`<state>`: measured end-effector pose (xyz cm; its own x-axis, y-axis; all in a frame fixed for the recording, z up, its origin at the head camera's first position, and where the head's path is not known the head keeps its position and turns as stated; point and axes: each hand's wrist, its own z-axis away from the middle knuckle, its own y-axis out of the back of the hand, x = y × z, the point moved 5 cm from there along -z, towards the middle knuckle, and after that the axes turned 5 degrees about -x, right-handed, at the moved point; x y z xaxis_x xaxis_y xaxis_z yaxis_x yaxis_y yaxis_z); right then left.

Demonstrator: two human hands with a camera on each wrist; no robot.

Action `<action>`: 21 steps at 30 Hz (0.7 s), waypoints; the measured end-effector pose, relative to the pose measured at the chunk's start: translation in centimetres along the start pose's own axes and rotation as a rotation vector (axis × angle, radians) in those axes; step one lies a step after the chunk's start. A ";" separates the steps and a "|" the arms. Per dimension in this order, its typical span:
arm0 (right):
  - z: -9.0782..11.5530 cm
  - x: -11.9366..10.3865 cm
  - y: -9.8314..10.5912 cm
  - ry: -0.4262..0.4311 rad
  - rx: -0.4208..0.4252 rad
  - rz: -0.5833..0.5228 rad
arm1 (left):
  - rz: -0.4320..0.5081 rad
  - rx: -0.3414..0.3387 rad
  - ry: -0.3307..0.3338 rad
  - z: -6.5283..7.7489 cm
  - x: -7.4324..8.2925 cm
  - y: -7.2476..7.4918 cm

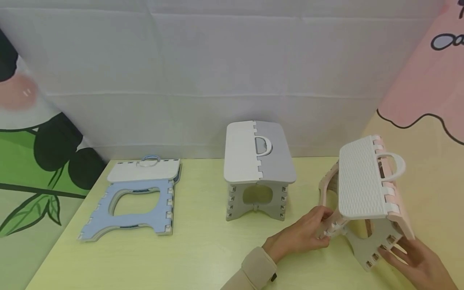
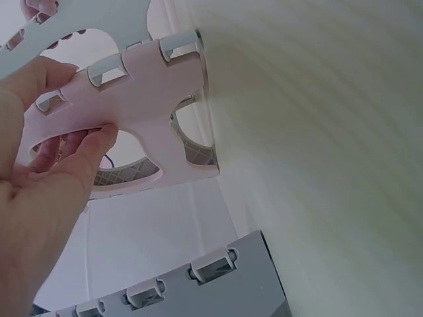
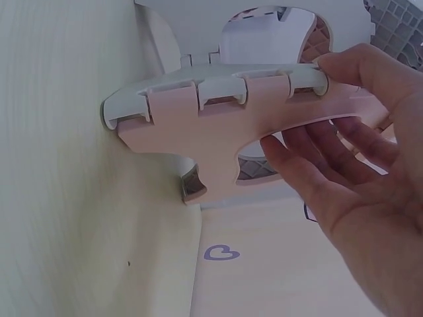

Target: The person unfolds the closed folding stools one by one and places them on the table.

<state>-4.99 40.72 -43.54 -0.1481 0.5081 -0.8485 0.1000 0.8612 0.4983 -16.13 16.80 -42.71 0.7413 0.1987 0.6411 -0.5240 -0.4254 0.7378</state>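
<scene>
Both hands hold a pink and white folding stool (image 1: pixel 360 181) at the right of the table; it stands unfolded and turned at an angle, its white handle sticking out to the right. My left hand (image 1: pixel 301 233) grips its left side, and in the left wrist view the fingers pass through the opening of the pink side panel (image 2: pixel 158 92), thumb on the hinged edge. On the opposite side, my right hand (image 1: pixel 422 262) holds the other pink panel (image 3: pixel 205 139), fingertips inside its cutout and thumb over the white hinge edge.
A grey and white folding stool (image 1: pixel 241 153) stands unfolded mid-table, left of the held one. Farther left, a blue and white folding stool (image 1: pixel 135 219) lies flat. White cloth (image 1: pixel 224 72) hangs behind the pale yellow table (image 1: pixel 203 249), with printed cloth on both sides.
</scene>
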 end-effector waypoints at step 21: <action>0.4 -0.9 0.3 0.039 0.012 0.079 | 0.056 -0.022 -0.011 0.4 -0.2 0.3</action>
<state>-4.45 40.54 -42.65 -0.1779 0.5743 -0.7991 0.1249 0.8186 0.5606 -16.26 16.25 -42.65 0.7150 0.1654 0.6792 -0.5739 -0.4160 0.7054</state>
